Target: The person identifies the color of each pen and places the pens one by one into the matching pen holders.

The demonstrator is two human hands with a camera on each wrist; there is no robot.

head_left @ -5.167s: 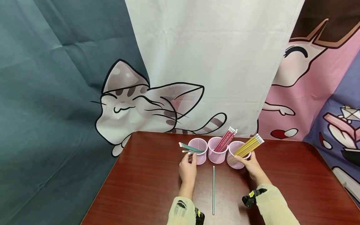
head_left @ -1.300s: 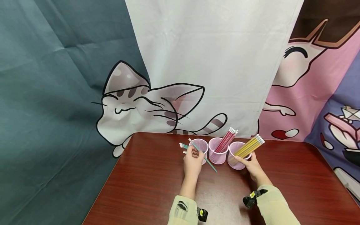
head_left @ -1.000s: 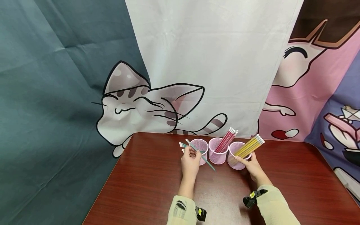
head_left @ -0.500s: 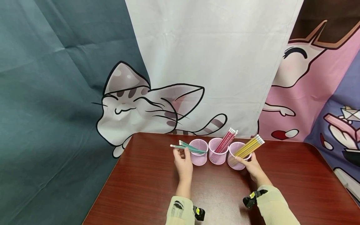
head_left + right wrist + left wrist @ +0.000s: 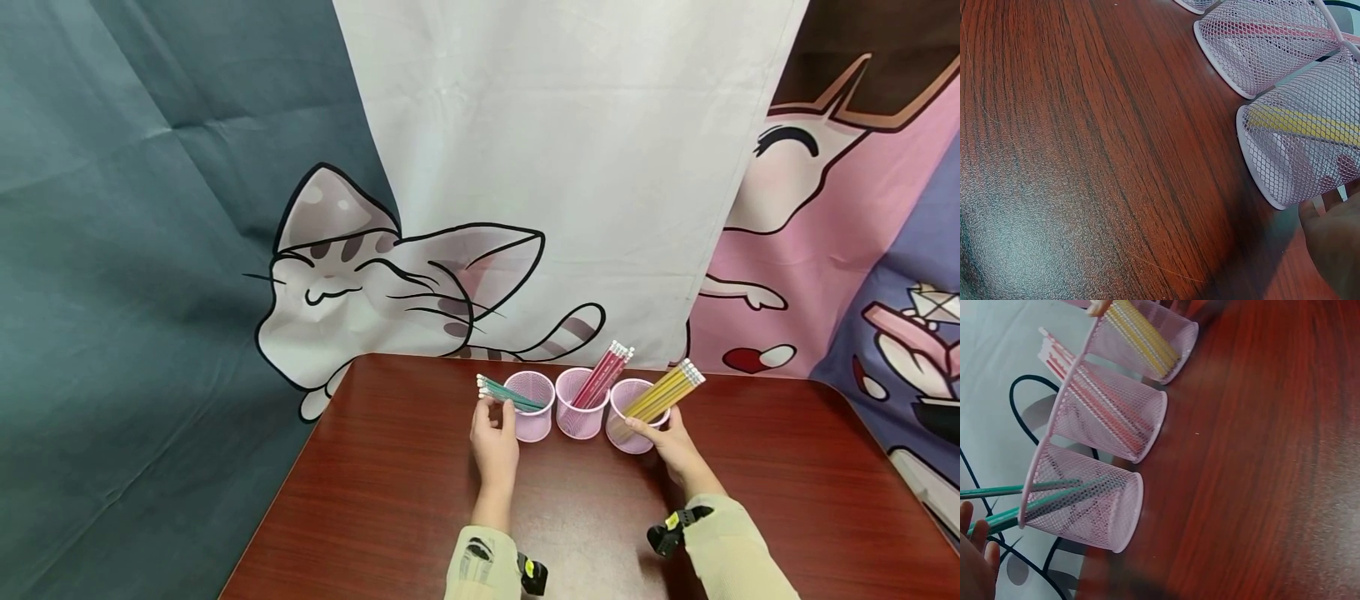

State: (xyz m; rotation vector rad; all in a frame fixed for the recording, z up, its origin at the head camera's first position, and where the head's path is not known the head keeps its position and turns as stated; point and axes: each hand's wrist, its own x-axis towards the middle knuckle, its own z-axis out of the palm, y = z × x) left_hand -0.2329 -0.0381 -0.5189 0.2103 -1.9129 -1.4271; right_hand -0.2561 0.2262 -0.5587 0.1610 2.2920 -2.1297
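Three pink mesh pencil cups stand in a row with their rims side by side. Green pencils (image 5: 510,395) with white ends lean out leftward from the left cup (image 5: 533,427). My left hand (image 5: 495,450) is at their outer ends, thumb and fingers curled about them; in the left wrist view its fingertips (image 5: 980,532) meet the green bundle. Red pencils (image 5: 600,375) lean right in the middle cup (image 5: 579,422). Yellow pencils (image 5: 663,392) lean right in the right cup (image 5: 626,439), which my right hand (image 5: 675,442) holds at its right side, thumb near the rim.
The cups stand toward the back of a reddish-brown wooden table (image 5: 390,500). Behind it hangs a printed cloth backdrop (image 5: 570,167) with a cartoon cat. Each wrist wears a black camera (image 5: 667,533).
The lone green pencil that lay on the table was picked up by my left hand and now sits with the other green pencils in the left cup. My right hand stays at the right cup.
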